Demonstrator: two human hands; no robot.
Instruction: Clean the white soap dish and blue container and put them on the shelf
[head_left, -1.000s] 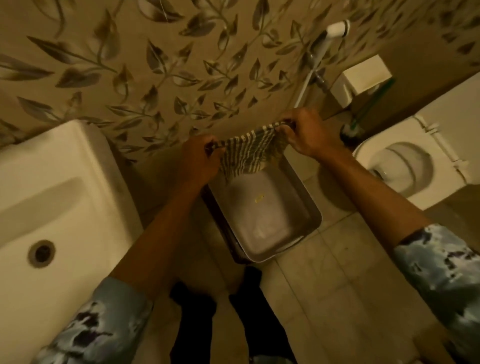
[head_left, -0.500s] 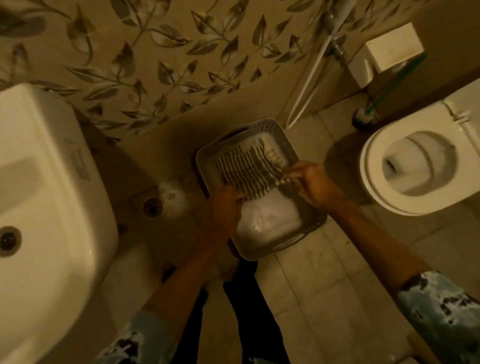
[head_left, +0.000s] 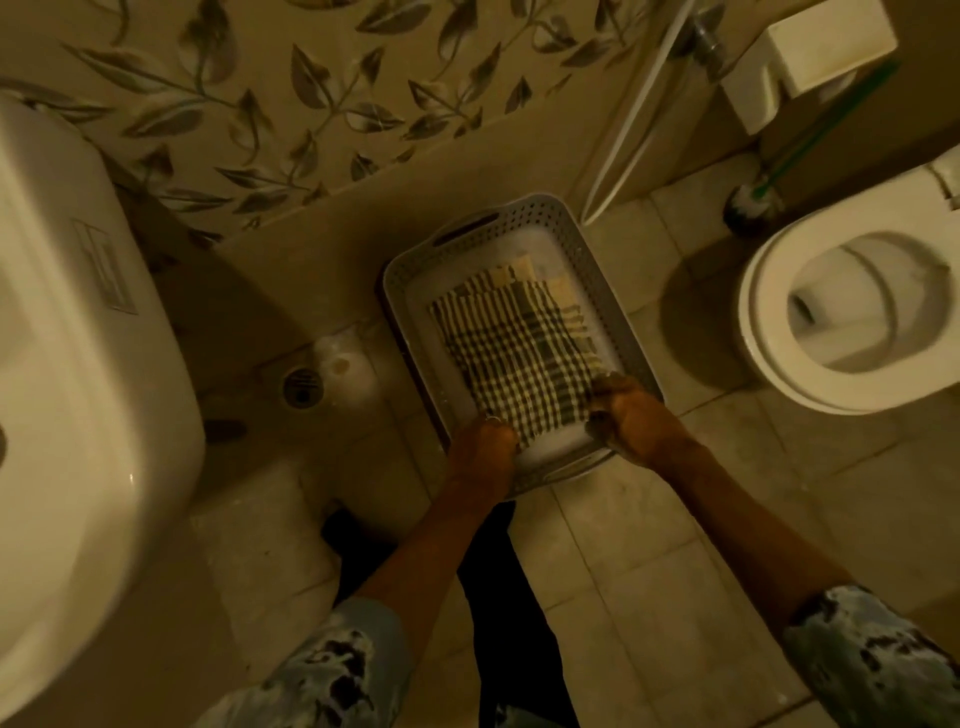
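A checked cloth (head_left: 519, 353) lies spread flat inside a grey perforated basket (head_left: 524, 218) on the bathroom floor. My left hand (head_left: 483, 447) grips the cloth's near left corner. My right hand (head_left: 628, 415) grips its near right corner at the basket's near rim. Under the cloth the basket's bottom looks white and foamy. No white soap dish or blue container is in view.
A white sink (head_left: 67, 364) fills the left side. An open toilet (head_left: 852, 322) stands at the right, with a toilet brush (head_left: 753, 202) and a white wall box (head_left: 810, 57) behind it. A floor drain (head_left: 303, 387) lies left of the basket.
The cloth was held up stretched between both hands above the basket; now it lies flat inside it. Both hands came down to the basket's near end.
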